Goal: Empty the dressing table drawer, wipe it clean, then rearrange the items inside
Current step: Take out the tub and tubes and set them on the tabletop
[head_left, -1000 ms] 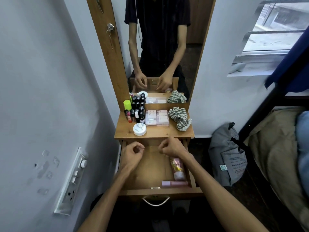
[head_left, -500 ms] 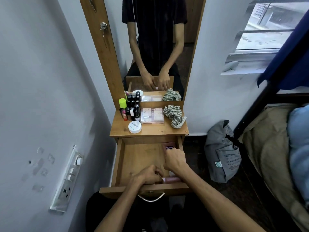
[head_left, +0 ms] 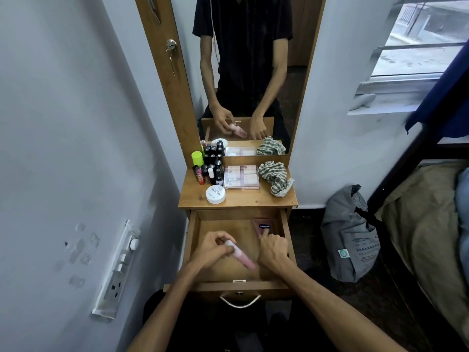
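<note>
1. Drawer is pulled out, its front rail nearest the camera. Both hands are inside it.
2. Left hand: fingers curled round the cap end of a pink tube. The tube is tilted, with its tail pointing toward the right front of the drawer. It looks light, soft-walled and smooth, so probably squeezable. Best gripped near the stiffer cap shoulder, not mid-body.
3. Right hand: fingers curled down at the right side of the drawer. It's blurred, so can't tell whether it holds anything.
4. Vaseline pack lies flat in the back right corner, just beyond the right hand. It looks flat, light and rigid enough to pinch by the edges.
5. Tabletop: white round tin, bottle cluster, flat palette boxes and striped cloth. The cloth is limp and grabs anywhere.
</note>
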Available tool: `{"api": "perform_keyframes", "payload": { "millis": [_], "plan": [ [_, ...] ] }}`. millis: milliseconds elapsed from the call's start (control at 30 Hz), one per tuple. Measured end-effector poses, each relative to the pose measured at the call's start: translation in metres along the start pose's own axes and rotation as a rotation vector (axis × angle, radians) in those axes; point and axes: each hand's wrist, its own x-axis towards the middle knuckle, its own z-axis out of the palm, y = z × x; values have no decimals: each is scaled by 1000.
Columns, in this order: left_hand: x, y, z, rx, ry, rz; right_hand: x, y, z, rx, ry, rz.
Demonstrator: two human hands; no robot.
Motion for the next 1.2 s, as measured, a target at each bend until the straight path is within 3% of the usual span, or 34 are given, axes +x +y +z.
{"api": "perform_keyframes", "payload": {
  "millis": [267, 433, 600, 867, 1033, 1200],
  "plan": [
    [-1, 8, -89, 78, 280, 123, 1, 3, -14, 294, -57, 38],
    [7, 27, -124, 97, 417, 177, 4, 13, -35, 486, -184, 5],
    [17, 42, -142, 93, 535, 254, 1, 17, -77, 860, -283, -115],
    [48, 48, -157, 162, 562, 284, -4, -20, -134, 1250, -33, -260],
    [62, 48, -161, 176, 559, 303, 18, -69, -153, 1242, 214, -276],
    [72, 49, -170, 238, 526, 330, 44, -111, -165, 1101, 310, -244]
  ]
}}
